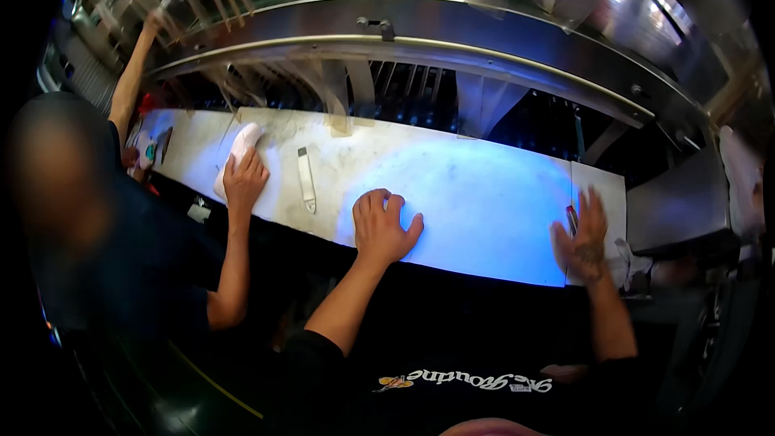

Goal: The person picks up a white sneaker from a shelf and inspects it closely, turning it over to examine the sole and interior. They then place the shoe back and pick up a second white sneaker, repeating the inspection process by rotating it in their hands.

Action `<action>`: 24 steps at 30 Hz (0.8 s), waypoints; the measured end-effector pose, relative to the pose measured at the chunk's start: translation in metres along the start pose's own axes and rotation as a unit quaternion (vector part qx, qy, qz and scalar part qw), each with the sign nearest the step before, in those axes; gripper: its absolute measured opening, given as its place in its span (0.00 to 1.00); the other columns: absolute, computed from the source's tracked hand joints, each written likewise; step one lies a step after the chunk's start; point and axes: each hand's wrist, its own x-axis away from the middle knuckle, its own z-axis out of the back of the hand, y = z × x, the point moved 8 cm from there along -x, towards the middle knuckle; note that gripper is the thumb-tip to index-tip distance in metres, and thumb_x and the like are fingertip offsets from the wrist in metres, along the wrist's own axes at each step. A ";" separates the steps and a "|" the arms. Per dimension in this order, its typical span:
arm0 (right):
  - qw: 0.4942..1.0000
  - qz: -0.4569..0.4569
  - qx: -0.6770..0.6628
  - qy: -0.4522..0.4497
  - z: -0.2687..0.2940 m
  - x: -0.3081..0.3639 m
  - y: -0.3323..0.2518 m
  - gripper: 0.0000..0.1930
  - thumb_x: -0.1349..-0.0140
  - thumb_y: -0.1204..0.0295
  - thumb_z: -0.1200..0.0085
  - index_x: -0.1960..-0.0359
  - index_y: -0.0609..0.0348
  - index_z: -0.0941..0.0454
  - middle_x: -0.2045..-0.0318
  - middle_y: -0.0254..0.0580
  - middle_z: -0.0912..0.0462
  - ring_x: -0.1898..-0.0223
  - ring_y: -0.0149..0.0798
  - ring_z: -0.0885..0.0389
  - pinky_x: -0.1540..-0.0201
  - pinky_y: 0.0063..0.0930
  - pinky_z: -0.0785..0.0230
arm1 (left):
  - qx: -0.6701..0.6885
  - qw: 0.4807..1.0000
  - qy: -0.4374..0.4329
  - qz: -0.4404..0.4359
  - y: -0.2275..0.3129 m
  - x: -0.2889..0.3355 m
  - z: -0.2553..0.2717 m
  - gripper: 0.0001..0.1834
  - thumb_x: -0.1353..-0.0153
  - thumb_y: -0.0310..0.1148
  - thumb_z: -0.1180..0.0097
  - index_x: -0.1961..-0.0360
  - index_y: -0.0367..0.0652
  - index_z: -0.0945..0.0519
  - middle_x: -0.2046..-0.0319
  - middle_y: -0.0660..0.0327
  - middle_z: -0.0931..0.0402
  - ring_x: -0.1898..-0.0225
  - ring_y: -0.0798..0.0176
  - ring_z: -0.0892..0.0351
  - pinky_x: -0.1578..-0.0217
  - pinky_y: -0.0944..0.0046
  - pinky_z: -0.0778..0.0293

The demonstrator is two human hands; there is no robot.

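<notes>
My left hand [381,228] rests at the front of the pale work table [476,186]. Its fingers are bent and its thumb stands apart, with nothing seen in it. Over the table's right end, my right hand [587,236] has its fingers stretched out and appears empty. Just beside its thumb lies a small dark and red slim tool [572,219], partly hidden. To the left of my left hand lies a flat, light-coloured utility knife [306,181], apart from both hands. Bright blue light falls on the table between my hands.
At left, a co-worker's hand [245,179] holds a pale shoe-shaped piece [245,139] on the table; their other arm [131,73] reaches toward the machine. Clear strip curtains [339,97] hang from a metal beam [404,43] along the back, with dark rollers [412,85] beneath.
</notes>
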 end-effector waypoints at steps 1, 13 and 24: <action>0.997 -0.064 0.023 -0.036 -0.030 0.024 0.015 0.35 0.35 0.58 0.37 0.30 0.65 0.27 0.30 0.65 0.29 0.27 0.66 0.33 0.24 0.61 0.45 | -0.004 1.000 -0.001 0.000 0.001 0.001 0.000 0.21 0.47 0.44 0.28 0.59 0.44 0.20 0.52 0.50 0.26 0.46 0.43 0.29 0.44 0.44 0.33; 0.990 -0.097 -0.104 0.025 -0.025 0.012 0.012 0.30 0.35 0.61 0.37 0.35 0.62 0.25 0.40 0.57 0.20 0.35 0.58 0.25 0.28 0.55 0.40 | -0.031 0.999 -0.028 0.026 -0.008 0.000 -0.006 0.21 0.45 0.46 0.29 0.57 0.44 0.17 0.50 0.49 0.25 0.44 0.42 0.28 0.40 0.43 0.33; 0.990 -0.098 -0.104 0.019 -0.028 0.018 0.014 0.30 0.35 0.62 0.37 0.34 0.62 0.26 0.39 0.55 0.20 0.34 0.57 0.26 0.28 0.55 0.41 | -0.040 0.998 -0.030 0.045 -0.005 0.003 -0.001 0.20 0.44 0.45 0.28 0.56 0.45 0.18 0.48 0.52 0.25 0.44 0.45 0.28 0.40 0.46 0.31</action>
